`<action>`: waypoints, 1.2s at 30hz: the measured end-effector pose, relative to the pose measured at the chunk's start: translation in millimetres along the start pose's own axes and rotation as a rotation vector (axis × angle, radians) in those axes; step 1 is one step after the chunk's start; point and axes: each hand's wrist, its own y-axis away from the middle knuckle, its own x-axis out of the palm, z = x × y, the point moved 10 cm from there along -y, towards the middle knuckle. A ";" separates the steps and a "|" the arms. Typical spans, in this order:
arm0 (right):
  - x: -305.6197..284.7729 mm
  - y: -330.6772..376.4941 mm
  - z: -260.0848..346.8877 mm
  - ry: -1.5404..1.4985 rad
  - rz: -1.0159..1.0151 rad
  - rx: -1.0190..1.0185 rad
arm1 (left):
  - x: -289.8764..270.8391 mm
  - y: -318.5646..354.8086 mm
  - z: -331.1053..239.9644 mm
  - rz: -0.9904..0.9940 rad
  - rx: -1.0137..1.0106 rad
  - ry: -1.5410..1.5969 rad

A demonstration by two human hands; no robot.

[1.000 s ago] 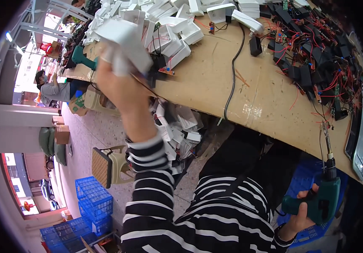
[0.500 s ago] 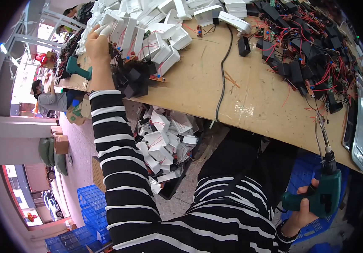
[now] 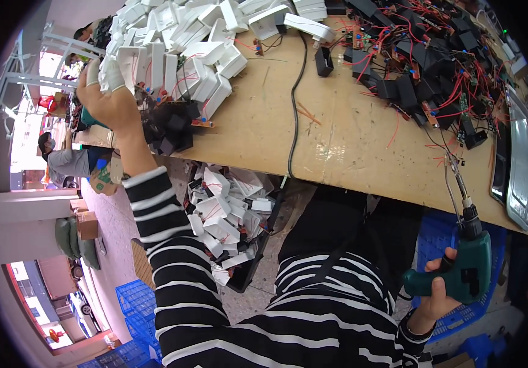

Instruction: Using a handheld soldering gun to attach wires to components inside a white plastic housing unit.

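Observation:
My left hand (image 3: 105,101) is raised at the far left beside a heap of white plastic casings (image 3: 193,49). Its fingers, with white covers on their tips, are apart, and nothing shows between them. Behind that hand a green tool (image 3: 87,120) is partly hidden. Near its wrist lies a cluster of black boxes (image 3: 169,126) with wires. At the lower right my right hand (image 3: 439,300) is wrapped round the grip of a green soldering gun (image 3: 477,270). The gun's thin metal tip points up past the table's front edge, toward black boxes with red wires (image 3: 423,80).
A black cable (image 3: 296,98) runs across the brown tabletop (image 3: 239,138). Below the table stands a dark bin (image 3: 248,270) of white casings. Blue crates (image 3: 138,300) stand on the floor at the left. A silvery tray (image 3: 521,165) lies at the right edge. Another person (image 3: 70,156) is farther left.
My left hand has moved left and down, away from the white casings. The view has shifted, so the table appears farther left. My right hand keeps its grip on the soldering gun.

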 end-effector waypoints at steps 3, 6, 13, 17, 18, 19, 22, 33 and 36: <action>-1.0 -4.9 -1.6 -0.027 0.006 -0.002 | 20.7 0.6 -82.9 0.068 0.032 0.375; 0.0 -7.9 -3.0 0.002 -0.002 0.017 | 126.1 45.3 -159.2 0.551 0.180 0.402; -8.1 -4.7 10.8 -0.033 -0.081 -0.050 | 210.9 89.9 -203.8 0.799 0.440 0.149; -16.2 -2.0 -5.0 0.016 -0.109 0.031 | 183.3 95.6 -181.2 0.755 0.370 0.257; -17.3 -3.0 -6.4 0.021 -0.113 0.042 | 162.5 89.4 -181.3 0.621 0.319 0.374; -15.1 -5.3 -6.9 0.021 -0.091 0.040 | 151.0 93.8 -185.8 0.632 0.316 0.380; -10.5 -7.5 -8.7 0.035 -0.090 0.063 | 80.8 100.6 -242.5 0.498 0.508 0.441; -11.9 -3.4 7.7 0.089 -0.148 -0.039 | 32.4 158.1 -361.8 0.666 0.326 0.734; -10.0 -2.5 6.7 0.078 -0.144 -0.053 | 27.5 158.9 -358.4 0.657 0.285 0.732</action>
